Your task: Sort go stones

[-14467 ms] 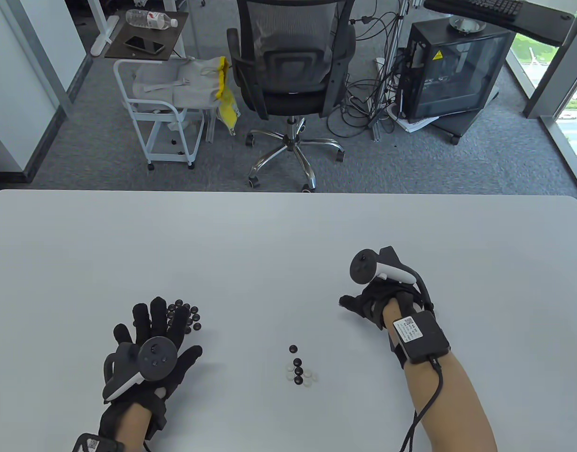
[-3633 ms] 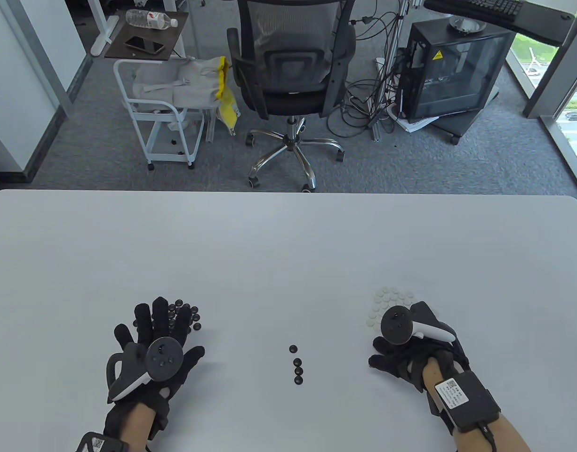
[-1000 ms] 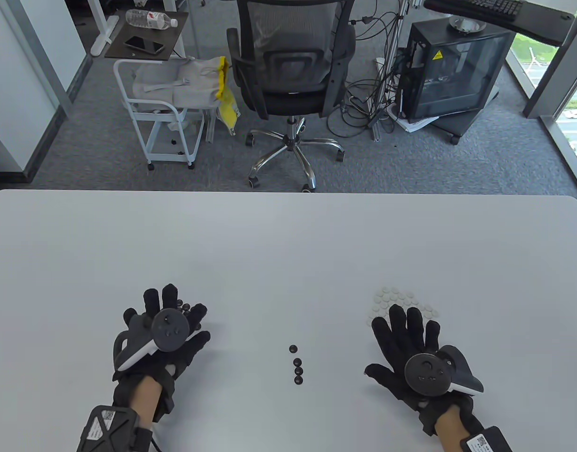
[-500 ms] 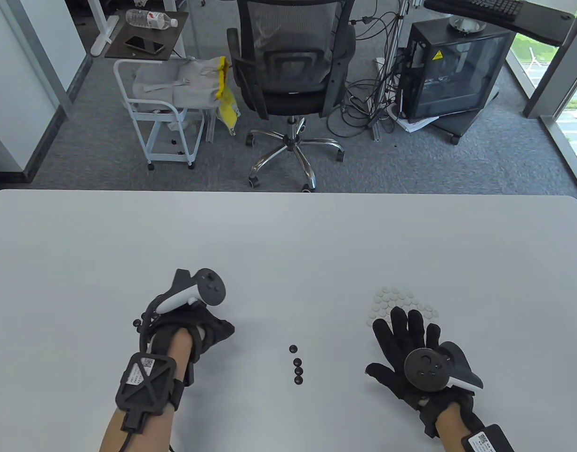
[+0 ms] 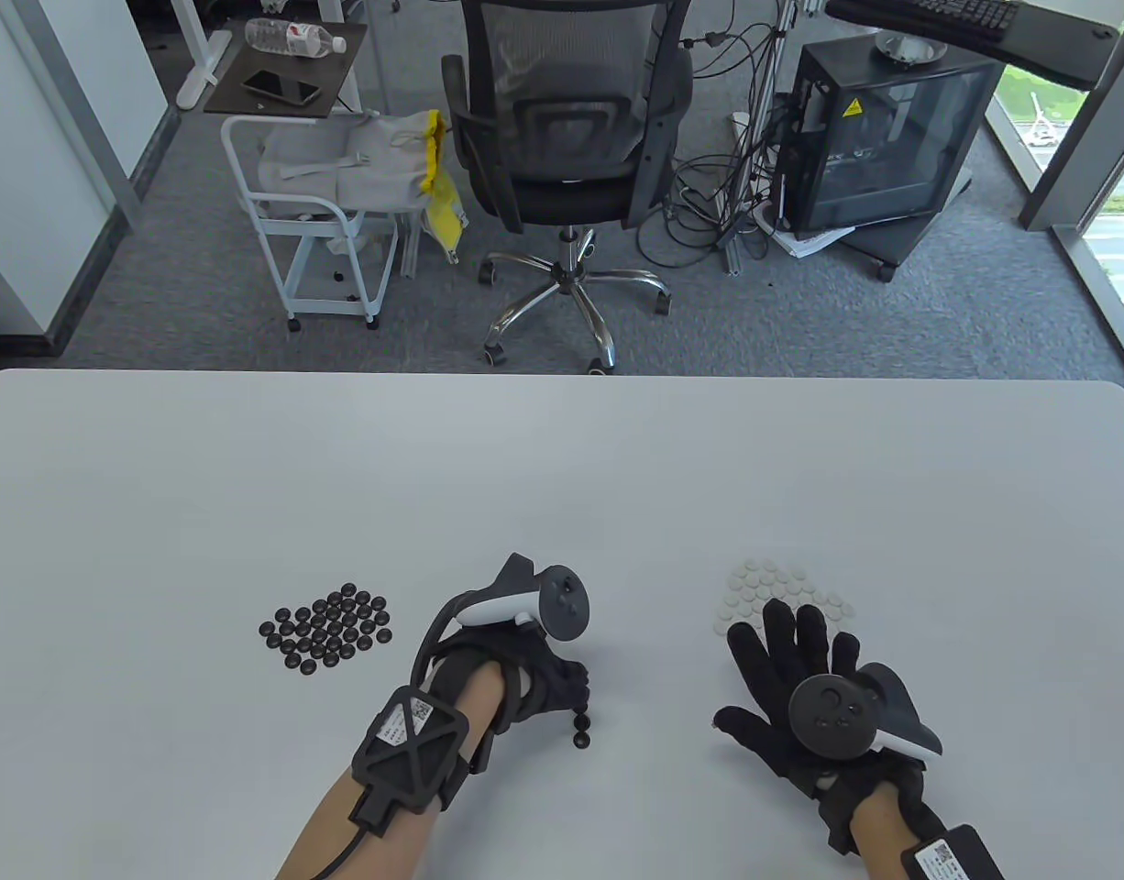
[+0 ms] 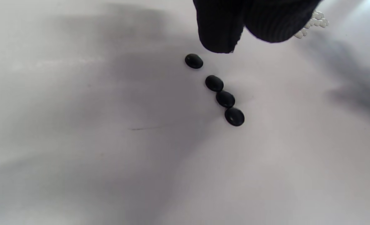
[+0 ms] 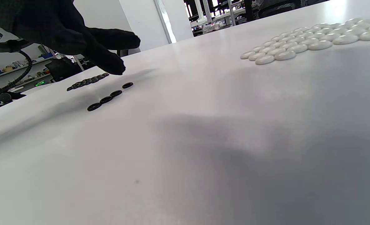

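Over on the left of the counter (image 5: pixel 562 458) sits the sorted cluster of black stones (image 5: pixel 325 629), packed close and lying flat, with nothing touching it. Moving toward the middle, the left hand (image 5: pixel 534 683) is over the last four loose black stones (image 6: pixel 219 90), which lie in a short crooked line; its fingertips (image 6: pixel 219 28) hang just above the far end of that line, and I cannot tell whether they touch a stone. Its grip looks loosely curled and holds nothing that I can see. Further right, the right hand (image 5: pixel 800 687) lies spread flat, fingers straight, empty, its fingertips at the near edge of the white stones (image 5: pixel 777 591). By my reckoning the whites are done and these four blacks are the final step; next comes pinching or sweeping them left to join the cluster without scattering it.
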A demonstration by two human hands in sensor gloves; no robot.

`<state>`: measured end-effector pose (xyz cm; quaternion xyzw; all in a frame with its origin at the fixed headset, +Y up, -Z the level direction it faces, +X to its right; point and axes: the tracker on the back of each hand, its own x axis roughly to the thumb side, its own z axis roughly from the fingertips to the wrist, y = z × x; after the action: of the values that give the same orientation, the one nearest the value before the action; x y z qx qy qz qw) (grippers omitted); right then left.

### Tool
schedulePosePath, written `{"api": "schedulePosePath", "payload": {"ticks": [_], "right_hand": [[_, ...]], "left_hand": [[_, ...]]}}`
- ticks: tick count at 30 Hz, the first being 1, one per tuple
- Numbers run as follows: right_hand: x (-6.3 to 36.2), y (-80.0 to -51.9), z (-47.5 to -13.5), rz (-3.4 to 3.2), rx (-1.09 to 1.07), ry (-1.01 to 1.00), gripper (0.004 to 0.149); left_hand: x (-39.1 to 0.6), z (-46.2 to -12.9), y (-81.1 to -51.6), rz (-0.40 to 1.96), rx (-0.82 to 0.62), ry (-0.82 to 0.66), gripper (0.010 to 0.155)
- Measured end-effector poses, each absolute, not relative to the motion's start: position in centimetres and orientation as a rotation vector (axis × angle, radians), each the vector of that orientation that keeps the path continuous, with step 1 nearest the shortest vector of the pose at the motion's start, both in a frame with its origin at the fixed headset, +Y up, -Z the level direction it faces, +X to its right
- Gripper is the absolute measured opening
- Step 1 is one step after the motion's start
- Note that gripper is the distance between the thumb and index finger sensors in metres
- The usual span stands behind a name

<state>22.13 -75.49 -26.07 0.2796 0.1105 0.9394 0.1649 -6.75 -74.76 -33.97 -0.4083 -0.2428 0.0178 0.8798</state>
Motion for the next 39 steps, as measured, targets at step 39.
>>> {"api": "schedulePosePath", "payload": {"ticks": [39], "right_hand": [[22.4,-75.6,-26.2,2.670,0.758,0.357,0.085]], "left_hand": [[-23.5,-35.0,-73.2,0.084,-0.794,-0.052,0.064]]}}
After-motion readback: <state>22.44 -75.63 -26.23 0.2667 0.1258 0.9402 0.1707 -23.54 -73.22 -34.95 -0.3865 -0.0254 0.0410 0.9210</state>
